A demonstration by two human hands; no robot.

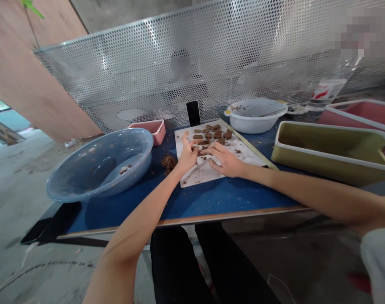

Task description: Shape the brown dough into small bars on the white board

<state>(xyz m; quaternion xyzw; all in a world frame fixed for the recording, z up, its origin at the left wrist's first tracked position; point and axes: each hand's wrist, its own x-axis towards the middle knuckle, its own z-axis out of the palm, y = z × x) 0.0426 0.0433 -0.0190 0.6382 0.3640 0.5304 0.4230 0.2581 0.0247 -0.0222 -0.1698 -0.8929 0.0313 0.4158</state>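
Hands (188, 156) close together beside brown pieces (218, 134), right (226, 161) palm-down, each grip's opening and hold unclear

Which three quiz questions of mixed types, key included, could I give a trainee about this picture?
1. Which container is furthest left in the picture?
A) White oval plastic tub
B) Translucent blue round plastic basin
C) Olive-green rectangular plastic bin

2. True or false: the left hand and the right hand both reach over the white rectangular sheet that bears small brown lumps.

3. Fill in "near" or "far": the upright, black-faced rectangular phone stands at the sheet's ____ edge, as the person sees it.

Key: 1. B; 2. True; 3. far
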